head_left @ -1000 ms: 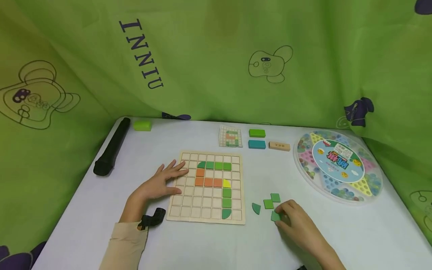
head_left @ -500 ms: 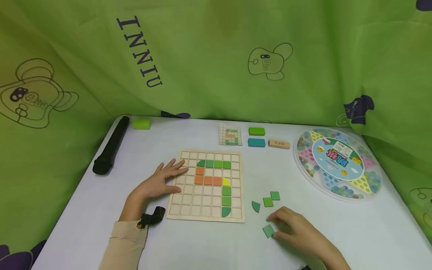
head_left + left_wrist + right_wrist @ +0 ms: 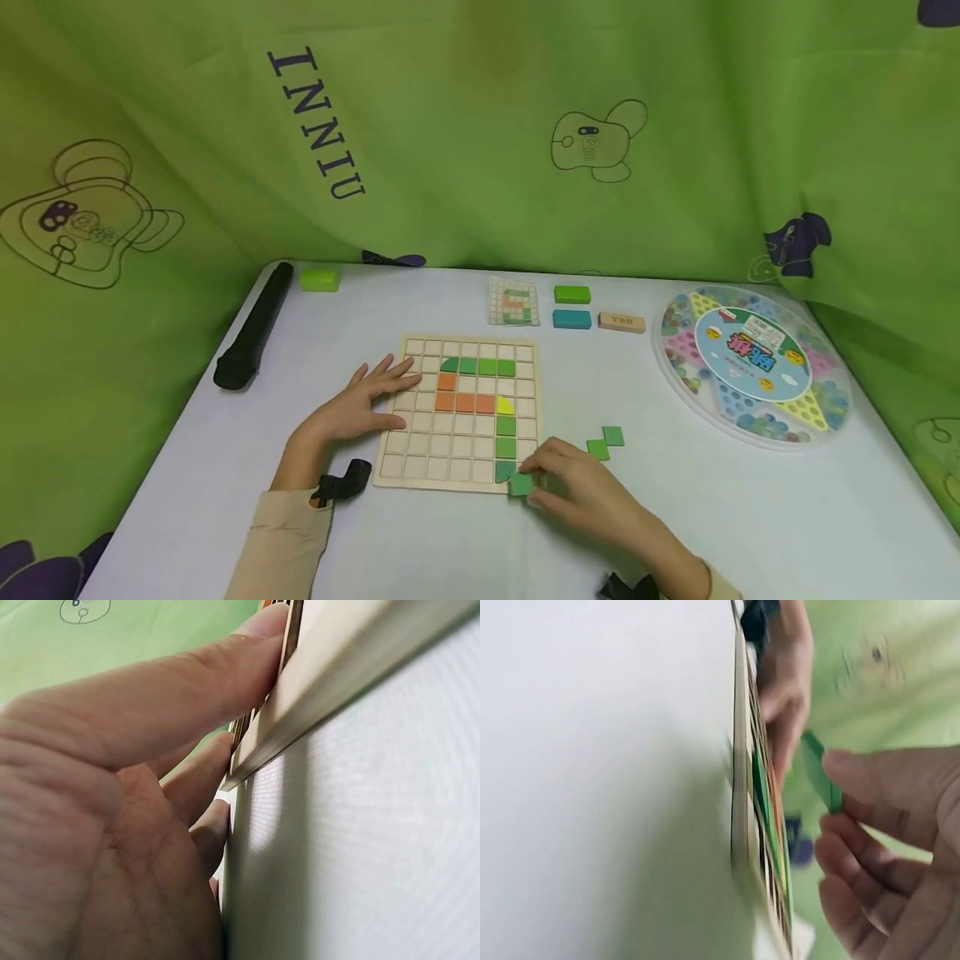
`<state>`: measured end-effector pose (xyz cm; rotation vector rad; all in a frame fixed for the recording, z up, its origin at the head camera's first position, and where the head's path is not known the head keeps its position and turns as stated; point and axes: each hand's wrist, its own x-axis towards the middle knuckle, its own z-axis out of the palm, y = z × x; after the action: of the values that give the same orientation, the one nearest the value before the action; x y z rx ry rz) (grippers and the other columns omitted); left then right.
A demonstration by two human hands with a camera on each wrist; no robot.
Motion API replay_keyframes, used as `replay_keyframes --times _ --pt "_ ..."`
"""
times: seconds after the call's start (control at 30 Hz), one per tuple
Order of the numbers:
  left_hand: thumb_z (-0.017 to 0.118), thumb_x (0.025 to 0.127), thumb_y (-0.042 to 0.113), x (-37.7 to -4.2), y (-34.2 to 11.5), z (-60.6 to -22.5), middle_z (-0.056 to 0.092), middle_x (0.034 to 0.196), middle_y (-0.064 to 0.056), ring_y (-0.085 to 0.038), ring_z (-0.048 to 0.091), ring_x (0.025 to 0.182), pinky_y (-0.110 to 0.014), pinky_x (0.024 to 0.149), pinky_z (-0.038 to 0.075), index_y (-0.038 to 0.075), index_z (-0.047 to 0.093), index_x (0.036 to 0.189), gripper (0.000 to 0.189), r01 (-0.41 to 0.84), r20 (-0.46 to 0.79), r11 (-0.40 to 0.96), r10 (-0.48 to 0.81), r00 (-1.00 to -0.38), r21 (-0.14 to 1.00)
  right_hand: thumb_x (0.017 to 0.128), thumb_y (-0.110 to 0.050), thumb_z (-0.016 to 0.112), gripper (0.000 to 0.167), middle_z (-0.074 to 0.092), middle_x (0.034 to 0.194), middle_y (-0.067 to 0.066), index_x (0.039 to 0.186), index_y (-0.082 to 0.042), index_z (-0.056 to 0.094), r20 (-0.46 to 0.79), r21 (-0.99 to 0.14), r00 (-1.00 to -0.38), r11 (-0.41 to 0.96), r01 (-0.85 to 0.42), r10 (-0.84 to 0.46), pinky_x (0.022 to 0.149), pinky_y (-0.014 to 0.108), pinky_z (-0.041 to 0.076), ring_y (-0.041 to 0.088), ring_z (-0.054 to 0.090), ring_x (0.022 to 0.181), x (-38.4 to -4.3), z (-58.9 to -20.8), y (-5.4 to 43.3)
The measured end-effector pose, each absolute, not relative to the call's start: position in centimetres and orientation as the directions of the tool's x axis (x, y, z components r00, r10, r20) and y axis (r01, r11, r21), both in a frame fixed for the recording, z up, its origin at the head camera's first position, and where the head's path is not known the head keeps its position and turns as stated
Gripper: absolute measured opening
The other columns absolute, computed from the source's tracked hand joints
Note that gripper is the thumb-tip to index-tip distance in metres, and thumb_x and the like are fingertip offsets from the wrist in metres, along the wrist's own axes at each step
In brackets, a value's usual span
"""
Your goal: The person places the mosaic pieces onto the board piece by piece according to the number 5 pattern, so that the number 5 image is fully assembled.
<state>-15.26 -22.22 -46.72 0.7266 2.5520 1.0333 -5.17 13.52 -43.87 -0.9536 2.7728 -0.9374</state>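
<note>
A wooden grid board [image 3: 428, 445] lies on the white table. My left hand [image 3: 360, 406] rests at its left edge with fingers spread; in the left wrist view the thumb [image 3: 172, 690] lies on the board's rim. At the board's lower right corner, my right hand [image 3: 585, 492] pinches a green square tile [image 3: 520, 485] between thumb and fingers. The right wrist view shows that tile [image 3: 821, 772] held above the board. Green tiles [image 3: 506, 426], orange tiles [image 3: 465, 403] and one yellow quarter-round tile [image 3: 506, 406] sit in the grid.
Two green square tiles [image 3: 606, 443] lie right of the board. Behind it are a pattern card [image 3: 513, 302], a green block [image 3: 572, 295], a blue block [image 3: 572, 319] and a wooden block [image 3: 621, 322]. A round marble game box [image 3: 752, 367] stands right, a black microphone-like object [image 3: 253, 329] left.
My right hand picked up the green square tile from the table and carried it left to the board's corner. It now covers where the dark green quarter-round tile lay. The left hand stayed put.
</note>
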Motion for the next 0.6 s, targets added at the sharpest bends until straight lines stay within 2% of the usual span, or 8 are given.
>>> replay_keyframes --times 0.13,0.33,0.43,0.6 --pt "0.074 0.08 0.031 -15.3 -22.1 -46.5 0.023 0.157 -0.01 -0.038 0.003 0.146 -0.059 0.114 -0.008 0.013 0.045 0.142 0.07 0.345 -0.08 0.608 0.562 -0.823 0.715 0.08 -0.02 0.075 0.022 0.059 0.096 -0.011 0.1 -0.017 0.068 0.102 -0.555 -0.811 0.644 -0.527 -0.576 0.075 0.022 0.05 0.003 0.053 0.083 -6.5 -44.1 10.0" --pt "0.073 0.08 0.032 -15.4 -21.7 -46.4 0.023 0.157 -0.008 -0.037 0.002 0.147 -0.059 0.114 -0.008 0.014 0.045 0.142 0.07 0.34 -0.101 0.617 0.567 -0.817 0.709 0.077 -0.016 0.076 0.02 0.057 0.089 -0.009 0.095 -0.014 0.068 0.027 -0.499 -0.824 0.707 -0.501 -0.565 0.068 0.019 0.047 0.003 0.046 0.077 -7.0 -44.7 8.1" --pt "0.074 0.08 0.03 -15.5 -21.8 -46.3 0.024 0.157 -0.009 -0.037 0.003 0.146 -0.059 0.114 -0.008 0.014 0.046 0.142 0.07 0.342 -0.095 0.622 0.561 -0.823 0.704 0.076 -0.016 0.076 0.023 0.056 0.09 -0.008 0.097 -0.014 0.067 0.018 -0.507 -0.826 0.707 -0.493 -0.563 0.071 0.02 0.048 0.004 0.046 0.08 -7.1 -44.6 7.8" --pt "0.074 0.08 0.03 -15.4 -22.1 -46.2 0.024 0.157 -0.009 -0.037 0.004 0.146 -0.058 0.115 -0.008 0.013 0.046 0.142 0.07 0.329 -0.1 0.625 0.55 -0.829 0.708 0.077 -0.022 0.078 0.037 0.059 0.105 -0.005 0.11 -0.012 0.064 0.037 -0.543 -0.828 0.684 -0.486 -0.559 0.087 0.028 0.051 0.008 0.054 0.097 -7.4 -43.7 9.3"
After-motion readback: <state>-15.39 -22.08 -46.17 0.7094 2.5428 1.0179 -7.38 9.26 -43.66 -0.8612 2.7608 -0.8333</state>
